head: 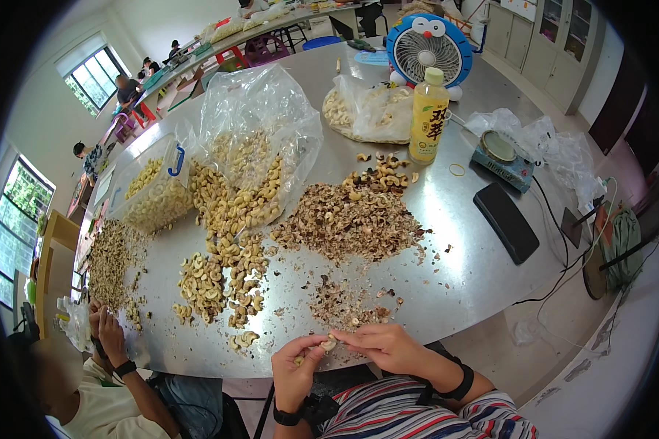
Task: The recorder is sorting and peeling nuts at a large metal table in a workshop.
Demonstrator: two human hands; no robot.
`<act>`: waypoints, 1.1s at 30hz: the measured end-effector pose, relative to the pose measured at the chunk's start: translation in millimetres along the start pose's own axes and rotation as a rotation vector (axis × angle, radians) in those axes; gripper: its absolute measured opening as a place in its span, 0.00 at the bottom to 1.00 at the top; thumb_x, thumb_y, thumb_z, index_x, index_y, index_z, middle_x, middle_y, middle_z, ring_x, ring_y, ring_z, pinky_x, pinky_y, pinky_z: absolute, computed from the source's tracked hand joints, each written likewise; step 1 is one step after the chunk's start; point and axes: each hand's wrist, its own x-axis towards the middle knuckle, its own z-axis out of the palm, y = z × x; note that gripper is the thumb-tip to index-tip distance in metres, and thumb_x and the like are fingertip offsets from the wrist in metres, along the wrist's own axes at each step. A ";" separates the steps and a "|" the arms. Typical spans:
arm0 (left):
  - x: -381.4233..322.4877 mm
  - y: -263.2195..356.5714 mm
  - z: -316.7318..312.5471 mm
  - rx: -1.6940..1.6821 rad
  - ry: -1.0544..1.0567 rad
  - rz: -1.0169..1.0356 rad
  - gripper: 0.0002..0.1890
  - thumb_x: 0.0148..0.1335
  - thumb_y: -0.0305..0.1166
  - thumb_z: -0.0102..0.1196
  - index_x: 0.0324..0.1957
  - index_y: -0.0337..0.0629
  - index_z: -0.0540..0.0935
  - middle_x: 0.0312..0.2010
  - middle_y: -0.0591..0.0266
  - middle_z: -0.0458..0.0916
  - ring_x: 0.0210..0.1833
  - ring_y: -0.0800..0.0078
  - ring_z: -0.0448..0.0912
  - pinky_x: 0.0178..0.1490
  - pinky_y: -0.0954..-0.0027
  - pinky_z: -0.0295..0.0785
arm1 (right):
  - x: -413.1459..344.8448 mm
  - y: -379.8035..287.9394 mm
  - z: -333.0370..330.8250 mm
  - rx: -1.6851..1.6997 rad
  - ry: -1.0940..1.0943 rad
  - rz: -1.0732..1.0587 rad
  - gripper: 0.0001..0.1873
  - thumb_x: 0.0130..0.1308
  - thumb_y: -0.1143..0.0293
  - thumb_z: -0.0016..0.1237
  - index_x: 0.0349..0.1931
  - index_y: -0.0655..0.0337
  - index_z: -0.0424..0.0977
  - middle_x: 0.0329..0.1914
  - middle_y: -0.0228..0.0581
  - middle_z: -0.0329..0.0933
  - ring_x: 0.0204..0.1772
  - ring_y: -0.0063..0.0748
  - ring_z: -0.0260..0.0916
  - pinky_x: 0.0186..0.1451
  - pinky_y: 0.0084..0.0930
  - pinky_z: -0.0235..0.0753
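Note:
Just over the table's near edge, my left hand (295,366) holds a pale cashew nut (328,344) between thumb and forefinger. More cashew shows in the curl of its palm. The fingertips of my right hand (387,347) meet the same nut from the other side; whether they grip something small of their own is hidden. Beyond my hands lies a scatter of skin flakes (343,307). A larger heap of brown skins (357,222) sits behind it, with darker cashews (381,174) at its far side. Loose cashews (202,285) are piled to the left.
A plastic bag (261,110) spills cashews beside a clear tub (156,189). Farther back stand a second bag (368,107), a yellow drink bottle (429,118) and a blue fan (429,52). A black phone (506,222) lies right. At left, a co-worker's hands (109,332) work near another heap.

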 end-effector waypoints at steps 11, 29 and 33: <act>2.1 -3.8 2.1 -0.047 -0.006 0.027 0.09 0.55 0.25 0.56 0.38 0.31 0.79 0.29 0.64 0.79 0.25 0.86 0.70 0.27 0.85 0.62 | 1.3 -2.8 2.2 0.113 0.058 0.025 0.20 0.59 0.77 0.44 0.54 0.53 0.69 0.23 0.41 0.67 0.26 0.33 0.67 0.32 0.23 0.68; 5.0 -13.4 5.1 -0.643 -0.124 -0.182 0.13 0.58 0.23 0.52 0.45 0.31 0.73 0.33 0.61 0.76 0.17 0.87 0.60 0.19 0.85 0.54 | 2.6 -10.0 2.8 0.149 0.055 0.091 0.23 0.62 0.75 0.42 0.60 0.53 0.61 0.22 0.39 0.67 0.25 0.31 0.65 0.32 0.22 0.66; 4.0 -13.7 7.0 -0.555 -0.043 -0.102 0.14 0.55 0.23 0.55 0.45 0.31 0.74 0.33 0.62 0.76 0.18 0.88 0.63 0.19 0.85 0.54 | 1.9 -15.0 4.0 0.048 0.043 0.088 0.25 0.61 0.76 0.44 0.60 0.53 0.61 0.25 0.44 0.69 0.27 0.38 0.67 0.34 0.25 0.68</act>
